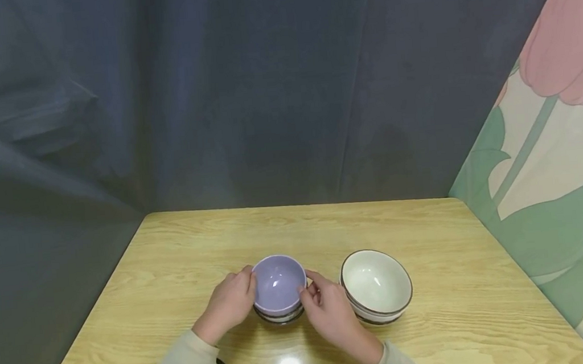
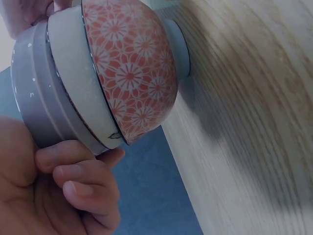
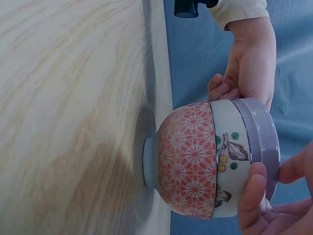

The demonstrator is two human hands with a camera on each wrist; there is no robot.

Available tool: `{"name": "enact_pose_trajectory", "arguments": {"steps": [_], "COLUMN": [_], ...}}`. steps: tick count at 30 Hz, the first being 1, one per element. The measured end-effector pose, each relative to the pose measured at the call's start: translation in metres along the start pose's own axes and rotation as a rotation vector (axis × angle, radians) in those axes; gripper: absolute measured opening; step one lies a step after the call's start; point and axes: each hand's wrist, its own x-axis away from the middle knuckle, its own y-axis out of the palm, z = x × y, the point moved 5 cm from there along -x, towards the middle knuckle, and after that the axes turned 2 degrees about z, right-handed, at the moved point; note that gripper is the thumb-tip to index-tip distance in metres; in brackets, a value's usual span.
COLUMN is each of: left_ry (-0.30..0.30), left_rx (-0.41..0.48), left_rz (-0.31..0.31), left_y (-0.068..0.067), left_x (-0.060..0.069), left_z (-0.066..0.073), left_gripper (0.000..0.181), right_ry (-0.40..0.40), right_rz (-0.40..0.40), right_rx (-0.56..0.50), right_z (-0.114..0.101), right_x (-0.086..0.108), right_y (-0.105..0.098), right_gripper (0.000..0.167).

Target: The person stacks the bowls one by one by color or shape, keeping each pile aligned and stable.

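A lavender bowl [image 1: 279,286] tops a nested stack near the middle of the table. Beneath it sits a cream bowl [image 3: 230,147] painted with leaves and fruit, and lowest is a red bowl [image 2: 129,73] with white flowers, its pale foot on the wood. From the left, my left hand [image 1: 231,298] grips the lavender bowl's side, thumb at the rim. My right hand [image 1: 329,310] pinches the opposite side, thumb at the rim and fingers outside. The lower bowls' insides are hidden.
Right of my right hand stands another stack, topped by a white bowl [image 1: 376,281] with a dark rim. The wooden table [image 1: 198,235] meets a dark blue curtain [image 1: 264,93] behind, and a tulip-patterned cloth [image 1: 554,184] hangs at the right.
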Motion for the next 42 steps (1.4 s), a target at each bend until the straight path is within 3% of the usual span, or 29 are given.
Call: {"name": "enact_pose_trajectory", "arguments": {"steps": [11,20,24,30,36,42], "left_ry": [-0.004,-0.022,-0.019,-0.075,-0.075,-0.072], "left_rx": [-0.014,0.139,0.131,0.106,0.094,0.116], "left_rz": [-0.024,-0.055,-0.041,-0.037,-0.052,-0.011], "left_y": [0.0008,0.0002,0.0018,0.0016,0.0023,0.0032], "left_x": [-0.0060,-0.0027,-0.0043,-0.0076,-0.0075,-0.0066], "left_z": [-0.0009,-0.0007,-0.0033,-0.0064,-0.0037,-0.0046], "left_gripper": [0.026,0.025,0.027,0.039,0.044,0.040], "right_ry": [0.071,0.099,0.129,0.204,0.242,0.242], "right_rz": [-0.049,-0.063,-0.083,-0.139,-0.148,-0.164], "right_rx": [-0.046,-0.055,-0.106,-0.207,-0.211,-0.240], "right_z": [0.0026,0.0034,0.0037,0.0042,0.0067,0.0064], "right_x": [-0.0006,0.0002,0.0006,-0.0004,-0.0012,-0.0009], "right_y": [0.0009,-0.0002,0.0005,0.0036,0.0036,0.0028], "right_gripper": [0.043,0.039,0.041,0.047,0.049,0.052]}}
